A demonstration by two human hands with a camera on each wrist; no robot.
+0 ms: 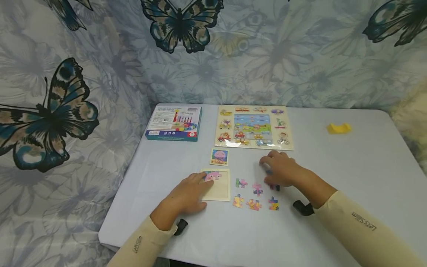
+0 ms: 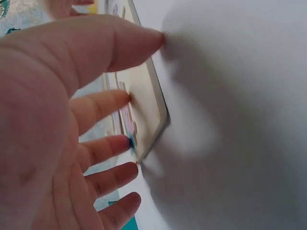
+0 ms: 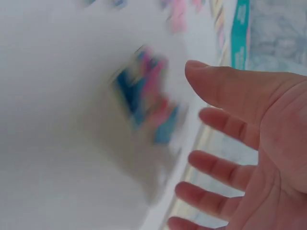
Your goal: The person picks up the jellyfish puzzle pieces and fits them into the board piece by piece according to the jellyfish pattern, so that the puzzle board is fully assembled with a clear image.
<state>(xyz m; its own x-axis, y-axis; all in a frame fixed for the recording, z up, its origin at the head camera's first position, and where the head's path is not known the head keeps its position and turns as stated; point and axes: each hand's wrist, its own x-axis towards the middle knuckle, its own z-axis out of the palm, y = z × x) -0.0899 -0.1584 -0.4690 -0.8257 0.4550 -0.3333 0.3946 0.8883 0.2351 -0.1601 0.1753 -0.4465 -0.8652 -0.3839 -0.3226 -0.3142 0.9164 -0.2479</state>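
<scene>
My left hand [image 1: 188, 193] rests at the left edge of a small square wooden puzzle tray [image 1: 220, 191], its fingers spread and fairly straight. At the tray's upper edge sits a pink-and-blue puzzle piece section [image 1: 214, 175], partly under my fingertips. My right hand [image 1: 280, 168] is over the table to the right, fingers loosely bent, partly hiding jigsaw pieces there. In the right wrist view those blurred pieces [image 3: 136, 93], blue and pink, lie apart from the thumb and fingers. Several loose pieces, including a pink one [image 1: 257, 189] and a yellow-and-blue one [image 1: 273, 203], lie between both hands.
A small octopus picture tile [image 1: 219, 157] lies just above the tray. Behind are a boxed game [image 1: 173, 124] and a large vehicle puzzle board [image 1: 220, 126]. A yellow block [image 1: 338, 128] sits at the far right. Butterfly-patterned cloth [image 1: 213, 74] hangs behind the white table [image 1: 333, 167].
</scene>
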